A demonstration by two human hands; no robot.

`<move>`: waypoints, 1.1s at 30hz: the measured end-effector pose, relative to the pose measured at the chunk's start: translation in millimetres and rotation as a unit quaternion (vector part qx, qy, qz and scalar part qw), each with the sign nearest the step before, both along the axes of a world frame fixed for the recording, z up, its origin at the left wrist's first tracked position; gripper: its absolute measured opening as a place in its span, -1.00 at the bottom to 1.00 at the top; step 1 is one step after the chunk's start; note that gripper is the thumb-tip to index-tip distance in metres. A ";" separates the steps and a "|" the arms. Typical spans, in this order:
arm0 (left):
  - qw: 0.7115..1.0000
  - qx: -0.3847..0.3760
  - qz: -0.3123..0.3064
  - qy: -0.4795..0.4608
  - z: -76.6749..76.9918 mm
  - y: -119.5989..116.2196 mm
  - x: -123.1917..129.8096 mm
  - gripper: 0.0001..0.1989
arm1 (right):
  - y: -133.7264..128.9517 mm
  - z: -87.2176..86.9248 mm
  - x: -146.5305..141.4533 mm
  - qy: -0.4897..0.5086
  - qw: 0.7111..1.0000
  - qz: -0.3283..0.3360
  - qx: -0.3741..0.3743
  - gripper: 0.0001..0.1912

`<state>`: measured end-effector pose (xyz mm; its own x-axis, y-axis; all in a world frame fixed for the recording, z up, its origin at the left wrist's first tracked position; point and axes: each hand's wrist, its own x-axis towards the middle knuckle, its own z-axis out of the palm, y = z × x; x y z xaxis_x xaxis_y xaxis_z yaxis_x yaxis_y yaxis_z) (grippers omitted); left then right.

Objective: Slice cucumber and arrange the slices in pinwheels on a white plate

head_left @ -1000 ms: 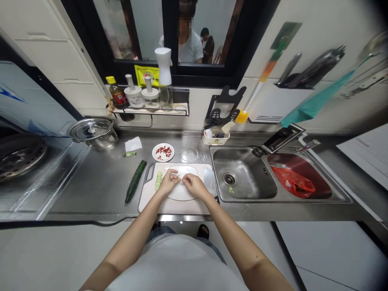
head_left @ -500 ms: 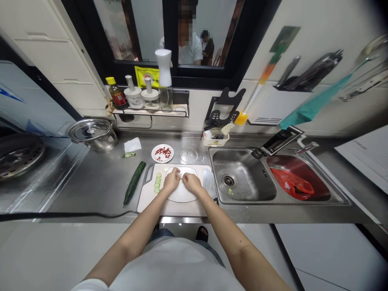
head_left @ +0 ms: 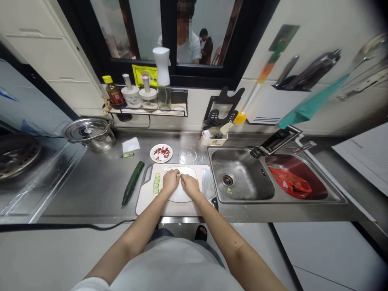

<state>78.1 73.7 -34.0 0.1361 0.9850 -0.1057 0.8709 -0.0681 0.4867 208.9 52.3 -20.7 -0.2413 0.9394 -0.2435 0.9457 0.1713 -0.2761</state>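
Note:
My left hand (head_left: 171, 181) and my right hand (head_left: 190, 185) meet over a white plate (head_left: 179, 197), fingers curled around something small and pale green, apparently a cucumber slice (head_left: 180, 174). The plate lies on a white cutting board (head_left: 145, 204). Left of the plate, a column of overlapping cucumber slices (head_left: 156, 184) rests on the board. A knife (head_left: 207, 184) lies along the board's right side, its black handle toward me. Beside the board at the left is a whole dark green cucumber (head_left: 132, 184). Behind the board stands a small plate (head_left: 153, 154) with chopped red pieces (head_left: 162, 152).
The double sink (head_left: 242, 173) is at the right, with a red plastic bag (head_left: 291, 184) in its right basin. A lidded steel pot (head_left: 91, 135) stands back left near a white tissue (head_left: 131, 144). A condiment rack (head_left: 145, 111) hangs under the window.
The view has shifted slightly. My hands have stayed over the plate, with the fingers moved a little around the small pale green piece.

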 end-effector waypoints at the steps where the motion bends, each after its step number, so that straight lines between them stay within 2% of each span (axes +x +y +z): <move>1: 1.000 0.000 -0.004 0.007 0.8 -0.4 -0.1 -0.75 | -0.6 0.6 -0.1 -0.012 1.000 0.005 -0.005 -0.63; 9: 0.997 0.020 -0.049 0.048 7.6 -2.5 -3.0 -0.73 | -2.2 2.8 0.3 -0.058 0.998 0.019 -0.022 -0.60; 20: 1.000 0.011 -0.010 0.020 1.2 0.9 -6.0 -0.78 | -1.3 -7.7 -2.4 -0.092 0.995 0.045 0.008 -0.61; 33: 0.999 -0.002 -0.005 0.044 2.0 15.1 -4.3 -0.75 | 10.4 -17.9 -6.6 -0.131 0.990 0.028 0.050 -0.64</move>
